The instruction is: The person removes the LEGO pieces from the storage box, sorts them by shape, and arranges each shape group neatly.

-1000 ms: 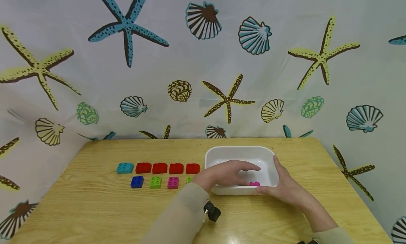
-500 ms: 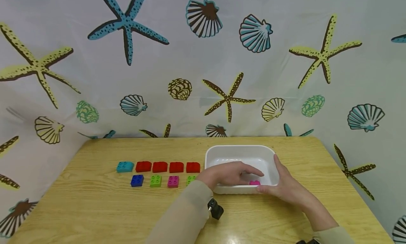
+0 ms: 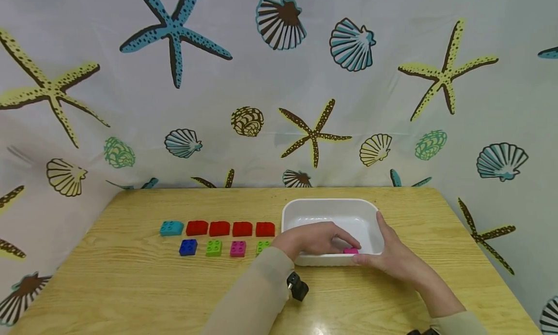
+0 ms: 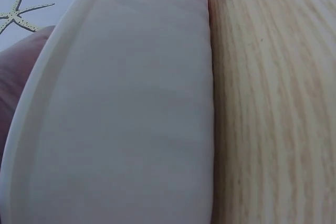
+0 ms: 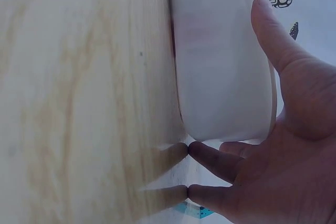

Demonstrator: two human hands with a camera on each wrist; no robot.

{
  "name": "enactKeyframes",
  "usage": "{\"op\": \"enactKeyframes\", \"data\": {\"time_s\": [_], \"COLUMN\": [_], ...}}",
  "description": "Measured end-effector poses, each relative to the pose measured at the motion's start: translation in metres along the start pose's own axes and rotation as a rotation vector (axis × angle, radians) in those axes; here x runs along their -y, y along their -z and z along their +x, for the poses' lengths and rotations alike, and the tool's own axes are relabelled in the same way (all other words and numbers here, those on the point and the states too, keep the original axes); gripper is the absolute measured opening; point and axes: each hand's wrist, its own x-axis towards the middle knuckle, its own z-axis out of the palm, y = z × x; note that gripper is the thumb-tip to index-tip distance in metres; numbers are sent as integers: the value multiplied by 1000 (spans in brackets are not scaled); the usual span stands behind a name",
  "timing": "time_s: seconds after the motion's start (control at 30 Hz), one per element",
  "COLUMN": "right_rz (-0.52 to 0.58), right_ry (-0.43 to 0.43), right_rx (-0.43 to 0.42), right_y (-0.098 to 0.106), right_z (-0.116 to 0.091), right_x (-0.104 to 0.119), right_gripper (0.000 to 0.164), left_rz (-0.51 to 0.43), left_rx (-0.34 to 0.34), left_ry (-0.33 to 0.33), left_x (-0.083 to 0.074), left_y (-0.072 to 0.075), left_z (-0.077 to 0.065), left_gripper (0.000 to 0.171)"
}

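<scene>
A white rectangular plastic tray stands on the wooden table. My left hand reaches down inside it over the front wall. Index finger and thumb close around a pink toy brick at the tray's front inner side; the thumb and lower part of the brick are hidden. My right hand grips the tray's front right corner, thumb over the front rim and fingers along the right side. In the right wrist view, two fingertips reach the table beside the tray's end. The tray wall fills most of the left wrist view.
Left of the tray lie two rows of toy bricks. The back row has a teal brick and several red bricks. In front are a blue brick, a lime brick, a pink brick and another lime brick, partly hidden by my left sleeve.
My left hand's index finger has bent down onto the pink brick in the tray, and the left forearm has shifted slightly right. The right hand stays on the tray corner.
</scene>
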Motion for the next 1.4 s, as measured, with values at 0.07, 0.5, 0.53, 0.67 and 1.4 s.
{"op": "enactKeyframes", "data": {"time_s": [0.07, 0.5, 0.53, 0.67, 1.4], "right_rz": [0, -24, -20, -16, -15], "right_ry": [3, 6, 6, 2, -28], "right_rx": [0, -1, -1, 1, 5], "right_y": [0, 0, 0, -1, -1], "right_z": [0, 2, 2, 3, 2], "right_x": [0, -1, -1, -1, 2], "right_gripper": [144, 145, 144, 144, 142], "left_rz": [0, -2, -11, -60, -48], "left_rx": [-2, -49, -57, -91, -258], "left_ry": [1, -10, -12, -3, -37], "left_x": [0, -1, -1, -2, -6], "left_y": [0, 1, 1, 2, 16], "left_z": [0, -2, -2, -4, -21], "left_gripper": [35, 24, 22, 20, 39]}}
